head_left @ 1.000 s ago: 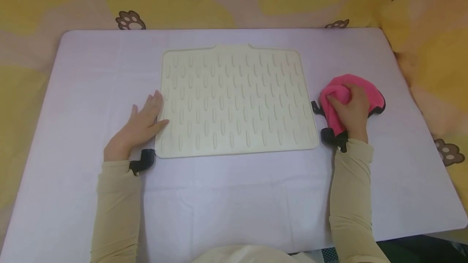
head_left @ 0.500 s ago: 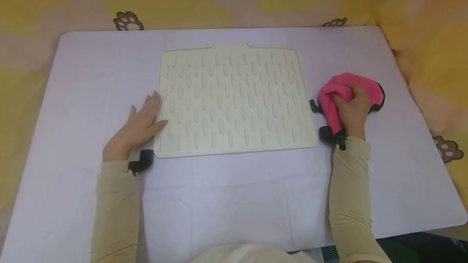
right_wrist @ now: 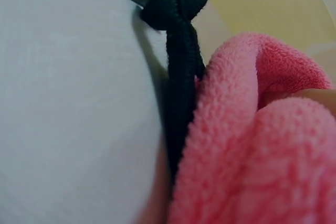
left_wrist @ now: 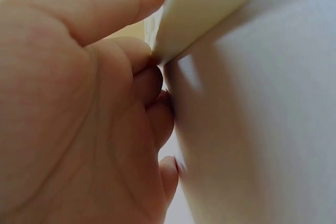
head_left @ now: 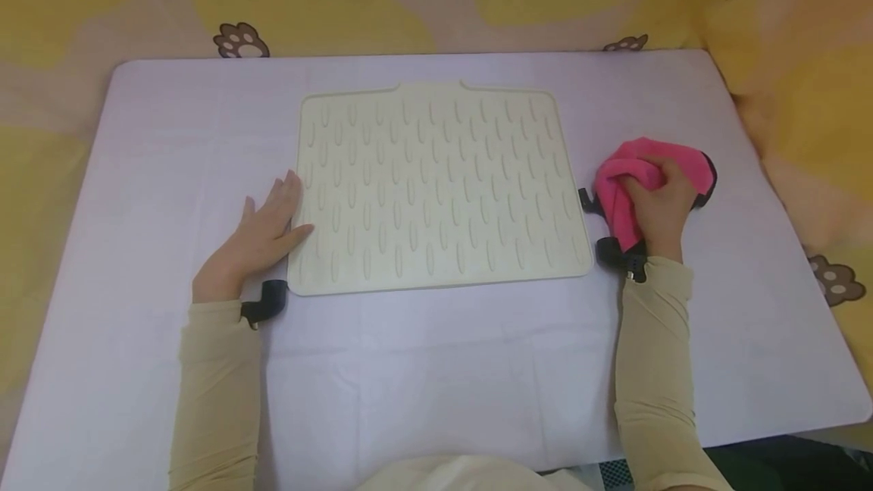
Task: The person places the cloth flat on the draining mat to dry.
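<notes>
Lying bunched under the right hand [head_left: 664,211], pink cloth [head_left: 617,211]

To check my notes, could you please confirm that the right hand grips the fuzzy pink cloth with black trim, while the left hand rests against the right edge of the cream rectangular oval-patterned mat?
Not quite: the head view shows the left hand against the left edge of the mat, not the right. The right hand does grip the cloth.

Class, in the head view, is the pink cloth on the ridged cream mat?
No, the right hand grips the pink fleecy cloth beside the ridged cream mat.
</notes>
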`<state>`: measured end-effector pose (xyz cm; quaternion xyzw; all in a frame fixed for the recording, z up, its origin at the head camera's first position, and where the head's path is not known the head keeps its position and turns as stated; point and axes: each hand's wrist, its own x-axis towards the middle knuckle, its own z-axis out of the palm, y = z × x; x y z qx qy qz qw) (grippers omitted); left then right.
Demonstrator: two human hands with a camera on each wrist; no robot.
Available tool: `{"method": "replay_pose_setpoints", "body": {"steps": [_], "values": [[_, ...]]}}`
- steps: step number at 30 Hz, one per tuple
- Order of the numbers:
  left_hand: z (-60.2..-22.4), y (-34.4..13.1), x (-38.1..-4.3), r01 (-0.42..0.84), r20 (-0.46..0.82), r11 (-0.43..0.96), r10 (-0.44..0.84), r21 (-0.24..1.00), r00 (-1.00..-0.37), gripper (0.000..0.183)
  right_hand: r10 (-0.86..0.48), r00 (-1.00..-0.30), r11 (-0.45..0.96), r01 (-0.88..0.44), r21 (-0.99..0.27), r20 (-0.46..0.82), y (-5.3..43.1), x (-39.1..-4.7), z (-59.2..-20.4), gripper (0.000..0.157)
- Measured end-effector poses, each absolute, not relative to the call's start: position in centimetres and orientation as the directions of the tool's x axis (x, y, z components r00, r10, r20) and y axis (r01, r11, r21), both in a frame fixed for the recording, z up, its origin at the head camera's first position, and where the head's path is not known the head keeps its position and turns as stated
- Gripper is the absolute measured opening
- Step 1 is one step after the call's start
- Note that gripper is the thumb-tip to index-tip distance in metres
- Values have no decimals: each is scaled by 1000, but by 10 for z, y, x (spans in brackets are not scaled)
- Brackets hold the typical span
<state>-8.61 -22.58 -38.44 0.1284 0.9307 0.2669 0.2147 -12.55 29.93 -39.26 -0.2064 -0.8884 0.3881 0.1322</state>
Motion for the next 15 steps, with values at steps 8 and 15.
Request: {"method": "replay_pose_setpoints", "body": {"steps": [8,15], "values": [[-383,-224,-86,113,-343,830,344,546,-874,76,469,-872,598,200,-776,137,294,-125,-390,38],[-384,-225,-85,105,-347,833,337,543,-875,76,465,-860,543,88,-835,212,288,-127,-386,32]]}}
